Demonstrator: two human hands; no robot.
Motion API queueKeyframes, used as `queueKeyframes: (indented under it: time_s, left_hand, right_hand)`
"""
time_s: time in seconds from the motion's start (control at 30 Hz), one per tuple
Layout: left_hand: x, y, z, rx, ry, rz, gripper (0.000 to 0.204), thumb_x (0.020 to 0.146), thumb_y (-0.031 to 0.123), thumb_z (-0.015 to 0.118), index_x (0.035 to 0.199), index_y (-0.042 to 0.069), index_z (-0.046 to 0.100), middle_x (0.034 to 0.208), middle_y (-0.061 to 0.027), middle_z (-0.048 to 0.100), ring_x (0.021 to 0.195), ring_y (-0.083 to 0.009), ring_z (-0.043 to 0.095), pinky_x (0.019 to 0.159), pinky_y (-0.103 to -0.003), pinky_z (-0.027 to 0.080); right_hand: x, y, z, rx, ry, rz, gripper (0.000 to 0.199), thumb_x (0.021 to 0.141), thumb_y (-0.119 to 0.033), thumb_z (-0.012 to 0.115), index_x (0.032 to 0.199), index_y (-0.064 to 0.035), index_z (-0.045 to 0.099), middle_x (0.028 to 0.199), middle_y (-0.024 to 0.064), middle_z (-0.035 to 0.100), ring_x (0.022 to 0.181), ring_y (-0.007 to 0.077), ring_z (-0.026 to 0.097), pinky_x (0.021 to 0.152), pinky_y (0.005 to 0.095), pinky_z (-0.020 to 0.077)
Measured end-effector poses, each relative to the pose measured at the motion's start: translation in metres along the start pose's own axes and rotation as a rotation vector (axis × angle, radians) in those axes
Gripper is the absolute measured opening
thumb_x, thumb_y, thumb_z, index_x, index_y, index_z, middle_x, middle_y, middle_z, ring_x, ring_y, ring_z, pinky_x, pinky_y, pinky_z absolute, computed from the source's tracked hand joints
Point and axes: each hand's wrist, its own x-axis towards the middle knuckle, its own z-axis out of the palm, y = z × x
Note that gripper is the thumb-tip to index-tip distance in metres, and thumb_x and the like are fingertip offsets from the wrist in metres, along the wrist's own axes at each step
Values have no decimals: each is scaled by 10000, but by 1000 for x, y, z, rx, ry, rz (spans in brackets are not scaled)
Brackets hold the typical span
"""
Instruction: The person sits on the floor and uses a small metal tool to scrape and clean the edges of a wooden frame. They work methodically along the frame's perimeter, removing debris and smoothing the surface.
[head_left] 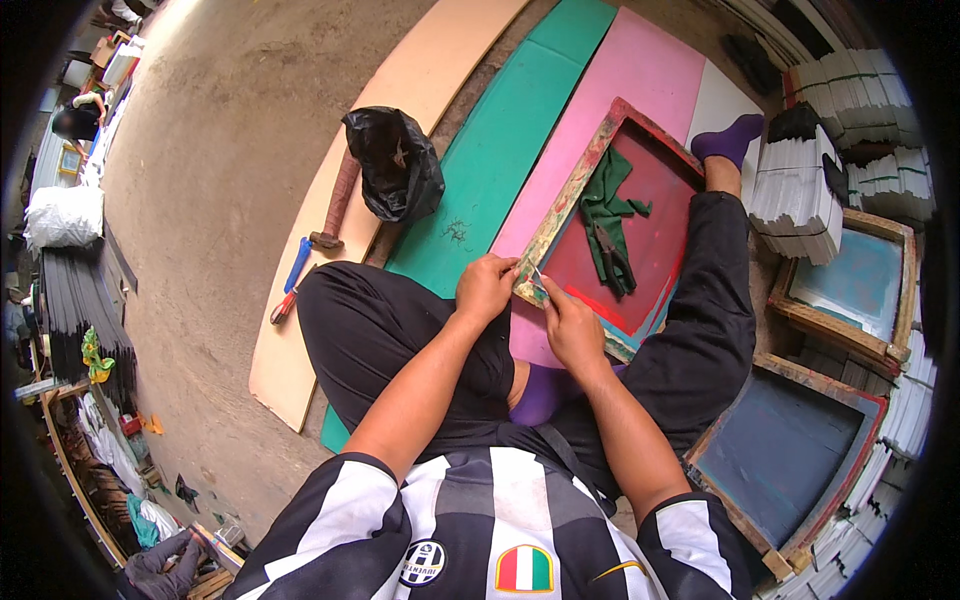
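Note:
A paint-stained wooden screen-printing frame (pixel 567 212) with a red mesh lies tilted between my legs. My left hand (pixel 487 288) is closed at its near left corner, the fingertips pinching the edge of the wood. Beside it, my right hand (pixel 575 325) is closed around a thin, pointed tool (pixel 540 273) whose tip meets the same corner; the fingers hide most of it. On the mesh rests a dark green cloth (pixel 604 190), with dark-handled pliers (pixel 614 265) lying over its lower part.
Beige, green (pixel 480 190) and pink boards cover the floor. Left of my knee lie a hammer (pixel 328 238), a blue-handled tool (pixel 298 262), a red-handled tool (pixel 284 308) and a black plastic bag (pixel 415 180). More frames (pixel 872 402) and bundled white stacks (pixel 795 195) stand right.

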Motion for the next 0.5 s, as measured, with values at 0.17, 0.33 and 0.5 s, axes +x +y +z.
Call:
queueKeyframes:
  time_s: [0.17, 0.33, 0.5]
  left_hand:
    - [-2, -4, 4, -44, 10, -1, 248, 876, 175, 742, 1078, 36, 778, 973, -195, 732, 894, -353, 715, 806, -419, 550]
    - [-1, -8, 8, -20, 35, -4, 221, 868, 173, 746, 1038, 39, 789, 963, -188, 731, 883, -354, 713, 796, -427, 551]
    - [-3, -8, 10, -24, 54, -13, 227, 864, 177, 750, 1030, 26, 787, 949, -202, 726, 876, -365, 713, 789, -430, 549]
  right_hand:
    - [3, 0, 8, 21, 32, -30, 371, 974, -204, 608, 1344, -188, 638, 885, 238, 690, 810, 436, 678, 695, 551, 528]
    - [3, 0, 11, 4, 19, -13, 368, 973, -211, 620, 1339, -189, 641, 850, 236, 684, 792, 439, 678, 681, 552, 529]
    - [3, -3, 10, -90, -13, 7, 382, 981, -226, 599, 1361, -200, 626, 841, 228, 680, 757, 431, 687, 660, 540, 545]
